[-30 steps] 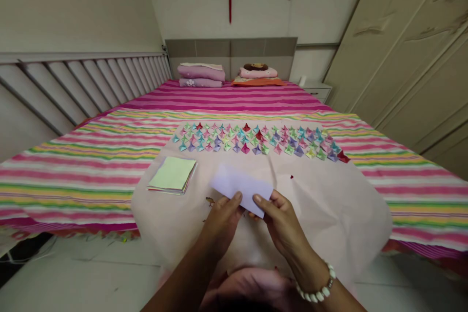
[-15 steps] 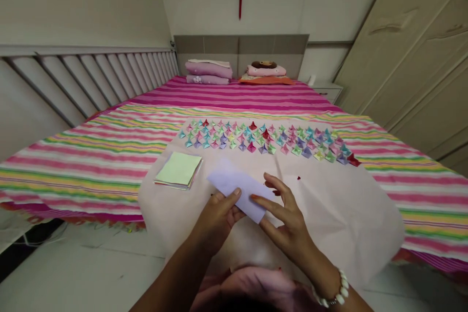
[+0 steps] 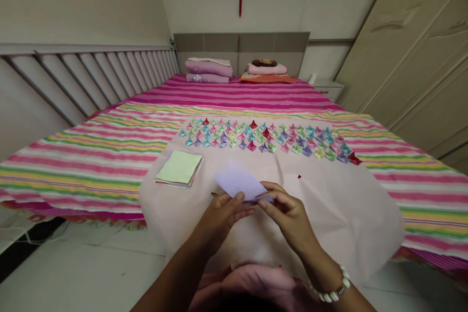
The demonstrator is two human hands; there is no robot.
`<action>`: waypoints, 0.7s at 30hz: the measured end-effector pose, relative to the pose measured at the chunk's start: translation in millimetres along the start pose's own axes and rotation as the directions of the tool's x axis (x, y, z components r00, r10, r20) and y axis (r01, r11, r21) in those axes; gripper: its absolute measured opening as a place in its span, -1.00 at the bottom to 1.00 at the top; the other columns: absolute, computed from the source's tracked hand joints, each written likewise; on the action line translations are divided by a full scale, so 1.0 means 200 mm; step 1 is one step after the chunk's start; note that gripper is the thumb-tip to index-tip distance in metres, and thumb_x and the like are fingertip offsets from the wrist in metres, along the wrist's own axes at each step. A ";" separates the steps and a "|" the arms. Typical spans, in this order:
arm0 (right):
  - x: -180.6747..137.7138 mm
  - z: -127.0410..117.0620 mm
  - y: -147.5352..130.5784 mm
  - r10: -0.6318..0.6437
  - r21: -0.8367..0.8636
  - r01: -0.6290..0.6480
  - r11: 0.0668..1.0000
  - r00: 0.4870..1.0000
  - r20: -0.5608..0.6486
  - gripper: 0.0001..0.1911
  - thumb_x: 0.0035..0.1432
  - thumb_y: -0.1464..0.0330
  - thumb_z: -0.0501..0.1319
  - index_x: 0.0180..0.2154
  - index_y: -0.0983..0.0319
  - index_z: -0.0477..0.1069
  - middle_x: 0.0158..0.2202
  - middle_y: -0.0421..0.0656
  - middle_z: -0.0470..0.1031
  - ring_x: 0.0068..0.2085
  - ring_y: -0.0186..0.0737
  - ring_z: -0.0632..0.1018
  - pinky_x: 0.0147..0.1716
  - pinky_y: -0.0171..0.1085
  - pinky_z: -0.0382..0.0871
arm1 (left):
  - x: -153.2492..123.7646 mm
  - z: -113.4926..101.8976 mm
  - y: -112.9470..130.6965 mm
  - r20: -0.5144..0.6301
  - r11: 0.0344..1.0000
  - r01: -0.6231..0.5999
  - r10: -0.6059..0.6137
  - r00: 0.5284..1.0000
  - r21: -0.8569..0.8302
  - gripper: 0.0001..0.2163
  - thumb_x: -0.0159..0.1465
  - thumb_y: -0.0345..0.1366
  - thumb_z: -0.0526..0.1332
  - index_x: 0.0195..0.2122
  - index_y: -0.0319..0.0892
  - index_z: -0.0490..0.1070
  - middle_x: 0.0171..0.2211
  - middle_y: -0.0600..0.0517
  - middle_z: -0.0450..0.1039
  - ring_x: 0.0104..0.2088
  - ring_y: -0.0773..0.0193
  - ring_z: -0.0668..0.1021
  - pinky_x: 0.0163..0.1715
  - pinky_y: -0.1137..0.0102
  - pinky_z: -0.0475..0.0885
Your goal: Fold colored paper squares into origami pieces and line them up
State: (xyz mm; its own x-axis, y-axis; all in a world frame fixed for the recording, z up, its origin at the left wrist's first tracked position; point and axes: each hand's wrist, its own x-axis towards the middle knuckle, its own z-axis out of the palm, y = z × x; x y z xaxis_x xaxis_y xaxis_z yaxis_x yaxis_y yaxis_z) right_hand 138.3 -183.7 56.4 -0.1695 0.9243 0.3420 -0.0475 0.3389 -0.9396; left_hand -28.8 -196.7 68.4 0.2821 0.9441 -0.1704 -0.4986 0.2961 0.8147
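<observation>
"One piece of lavender paper (image 3: 237,180) is being handled, yes?"

"Just one. It's plain, thin and pale, held above the pale pink sheet (image 3: 351,214). Most of it lies fairly flat, though the near right end looks bent. I can't make out any layers."

"What about the left hand (image 3: 219,214)?"

"Pinching the near edge, thumb on top and fingers underneath. The right hand (image 3: 287,209) pinches the bent end between thumb and fingers, just beside the left. One bracelet (image 3: 331,296) of whitish beads circles that wrist."

"Count the rest for me."

"One stack of paper squares (image 3: 179,168), pale green on top, with other colours showing at the edges; I can't count the squares. Beyond it, dozens of small pointed folded pieces (image 3: 252,146) stand close together in rows, too crowded for an exact number. They're pink, green, blue, purple and yellow, with four I'd call deep red. One tiny red scrap (image 3: 299,176) lies apart, to the right."

"Any lettering?"

"There's a small dark mark (image 3: 214,194) by the left fingers, mostly covered, so I can't tell whether it's print. Farther back, two piles of folded bedding (image 3: 208,69) sit on the striped bed (image 3: 91,156), the left one bearing a white motif."
</observation>
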 end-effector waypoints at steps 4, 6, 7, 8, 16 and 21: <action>0.00 0.02 -0.01 0.065 0.056 -0.065 0.996 0.998 0.010 -0.89 0.09 0.32 0.32 -0.47 0.18 0.53 -0.24 -0.11 0.52 -0.19 -0.15 0.51 -0.18 -0.21 0.36 | 0.00 -0.01 -0.01 -0.019 0.980 -0.061 0.065 0.998 0.188 -0.73 0.08 -0.22 0.39 -0.22 -0.23 0.57 -0.28 -0.07 0.61 -0.21 0.21 0.57 -0.15 0.36 0.39; -0.01 0.03 0.00 0.094 0.076 -0.095 0.993 0.995 0.014 -0.86 0.08 0.31 0.33 -0.49 0.19 0.51 -0.30 -0.12 0.52 -0.22 -0.15 0.51 -0.18 -0.21 0.35 | 0.00 -0.02 -0.02 -0.072 0.971 -0.068 0.087 0.994 0.229 -0.75 0.11 -0.17 0.36 -0.26 -0.23 0.58 -0.31 -0.06 0.61 -0.24 0.23 0.56 -0.19 0.37 0.40; -0.01 0.04 0.00 0.110 0.081 -0.110 0.991 0.994 0.013 -0.86 0.07 0.31 0.33 -0.49 0.19 0.51 -0.31 -0.13 0.52 -0.22 -0.15 0.50 -0.18 -0.20 0.35 | 0.01 -0.02 -0.02 -0.094 0.971 -0.065 0.088 0.992 0.229 -0.75 0.13 -0.15 0.34 -0.27 -0.23 0.59 -0.32 -0.06 0.61 -0.26 0.24 0.56 -0.20 0.37 0.40; -0.01 0.04 0.01 0.126 0.086 -0.127 0.988 0.992 0.011 -0.86 0.06 0.30 0.34 -0.49 0.20 0.50 -0.32 -0.13 0.52 -0.23 -0.15 0.50 -0.18 -0.20 0.34 | 0.01 -0.02 -0.02 -0.109 0.974 -0.061 0.086 0.990 0.220 -0.75 0.13 -0.14 0.34 -0.29 -0.23 0.59 -0.33 -0.06 0.61 -0.27 0.25 0.56 -0.21 0.38 0.40; -0.03 0.04 0.04 0.280 0.116 -0.274 0.955 0.959 -0.037 -0.73 -0.01 0.22 0.38 -0.56 0.24 0.44 -0.55 -0.22 0.45 -0.47 -0.30 0.41 -0.44 -0.31 0.25 | 0.01 -0.02 -0.03 -0.139 0.976 -0.075 0.104 0.985 0.203 -0.74 0.12 -0.13 0.34 -0.32 -0.25 0.60 -0.40 -0.06 0.60 -0.35 0.28 0.55 -0.24 0.40 0.41; -0.02 0.06 0.04 0.327 0.165 -0.312 0.936 0.943 -0.068 -0.72 -0.05 0.20 0.40 -0.56 0.24 0.44 -0.57 -0.21 0.49 -0.49 -0.30 0.44 -0.44 -0.31 0.26 | 0.01 -0.04 -0.04 -0.111 0.971 -0.090 0.117 0.987 0.223 -0.80 0.09 -0.24 0.37 -0.29 -0.22 0.60 -0.41 -0.02 0.60 -0.33 0.29 0.54 -0.25 0.42 0.40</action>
State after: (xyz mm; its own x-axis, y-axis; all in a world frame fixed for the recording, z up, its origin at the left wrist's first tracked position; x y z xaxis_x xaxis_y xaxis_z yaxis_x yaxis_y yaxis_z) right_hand 127.8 -187.0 47.4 -0.1079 0.9940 0.0162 -0.1540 -0.0006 -0.9881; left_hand -30.1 -195.9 57.1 0.1288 0.9825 -0.1343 -0.3269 0.1699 0.9297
